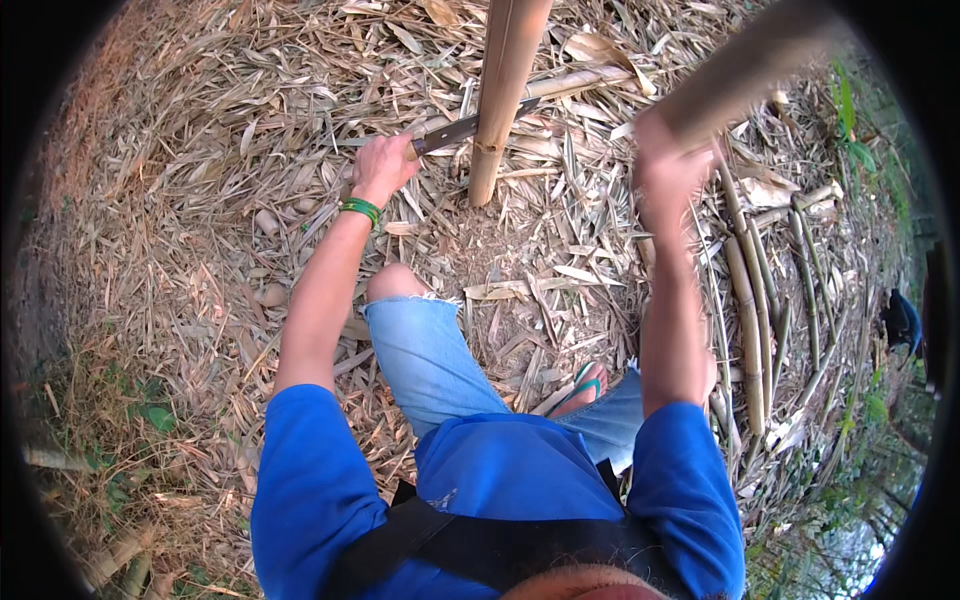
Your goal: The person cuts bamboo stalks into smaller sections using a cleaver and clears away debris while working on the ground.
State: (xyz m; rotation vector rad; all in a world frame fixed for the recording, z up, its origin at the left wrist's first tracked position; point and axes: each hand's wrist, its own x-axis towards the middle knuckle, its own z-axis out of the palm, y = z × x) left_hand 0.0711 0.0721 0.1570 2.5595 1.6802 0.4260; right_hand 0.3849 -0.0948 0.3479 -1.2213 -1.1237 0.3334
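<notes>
My left hand (385,167), with a green band at the wrist, is closed round the handle of a machete (455,132). Its dark blade reaches right to an upright bamboo pole (495,100) and the tip shows beyond it; whether the edge is sunk into the pole I cannot tell. The pole's lower end meets the leaf-strewn ground. Raised at the right, my right hand (672,170) grips a thick piece of bamboo (745,75), blurred by motion. That piece slants up and away to the right, apart from the machete.
Dry bamboo leaves (220,230) cover the ground. Several cut bamboo poles (750,320) lie to the right. Another bamboo length (580,82) lies behind the upright pole. My sandalled foot (588,388) is below. A dark blue shape (901,320) is at the far right.
</notes>
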